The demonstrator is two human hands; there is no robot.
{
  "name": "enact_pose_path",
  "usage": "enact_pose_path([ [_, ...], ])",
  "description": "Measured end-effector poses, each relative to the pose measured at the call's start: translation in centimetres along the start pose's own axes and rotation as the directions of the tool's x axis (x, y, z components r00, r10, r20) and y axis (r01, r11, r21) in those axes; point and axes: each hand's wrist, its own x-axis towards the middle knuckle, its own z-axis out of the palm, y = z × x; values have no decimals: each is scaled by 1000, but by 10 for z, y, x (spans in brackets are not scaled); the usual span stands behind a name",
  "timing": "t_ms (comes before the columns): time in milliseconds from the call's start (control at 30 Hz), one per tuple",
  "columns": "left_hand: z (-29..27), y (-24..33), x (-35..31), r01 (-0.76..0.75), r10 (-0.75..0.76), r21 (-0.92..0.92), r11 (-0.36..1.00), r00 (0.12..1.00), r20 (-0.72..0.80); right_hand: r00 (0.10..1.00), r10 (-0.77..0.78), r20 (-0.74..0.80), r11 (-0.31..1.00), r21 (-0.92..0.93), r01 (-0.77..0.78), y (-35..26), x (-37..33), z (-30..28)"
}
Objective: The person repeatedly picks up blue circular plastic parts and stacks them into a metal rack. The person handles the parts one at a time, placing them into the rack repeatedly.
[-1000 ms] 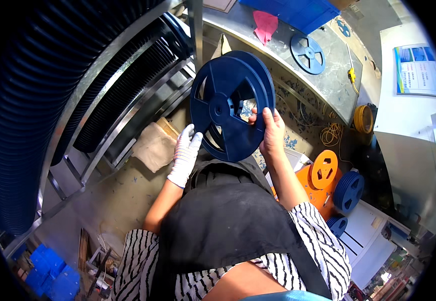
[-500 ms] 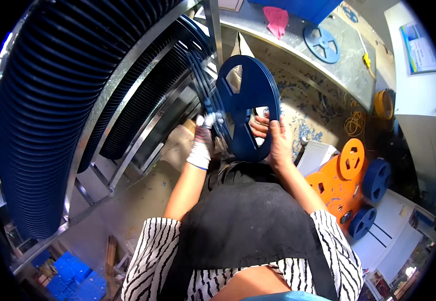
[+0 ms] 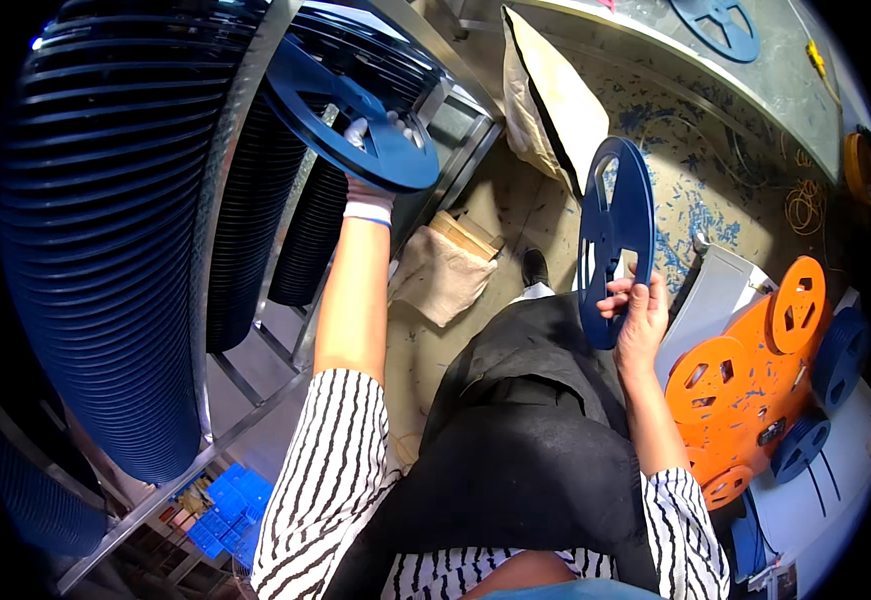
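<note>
At the metal rack on my left, my left hand (image 3: 362, 189), in a white glove, grips a blue plastic reel (image 3: 395, 163) with cut-out windows. Its fingertips show through one window, and the reel tilts over the rack. My bare right hand (image 3: 641, 318) holds another blue reel (image 3: 638, 205) upright by its lower rim, thumb outside and fingers in a window. Whether this is a single reel or a thin stack I cannot tell. Long rows of dark blue reels (image 3: 95, 260) fill the rack beside my left arm.
An orange round table (image 3: 755, 395) with orange discs and blue reel stacks stands at right. A grey bench (image 3: 790, 90) bears a blue reel. Blue scraps (image 3: 690, 235) litter the floor. A beige sack (image 3: 555, 100) and a cloth-covered box (image 3: 445, 270) lie ahead.
My hands have moved apart. My left hand has carried a blue reel forward and left to the rack, while my right keeps hold of its reel. The view has shifted left.
</note>
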Motion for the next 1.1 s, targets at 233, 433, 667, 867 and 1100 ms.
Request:
enact_pose_path([
  [233,8,11,34,-132,132,83,988,991,14,999,52,18,999,14,-52,0,8,-6],
  [433,18,19,51,-130,123,53,990,986,115,996,78,52,997,4,-78,0,16,-9],
  [667,29,-1,63,-234,229,110,966,972,54,994,101,49,995,-5,-100,2,18,-14],
  [867,7,3,80,-511,517,512,690,843,146,991,114,68,993,20,-116,0,20,-13],
  [1100,34,13,30,-64,62,6,998,982,177,993,116,32,993,20,-117,9,22,-10],
])
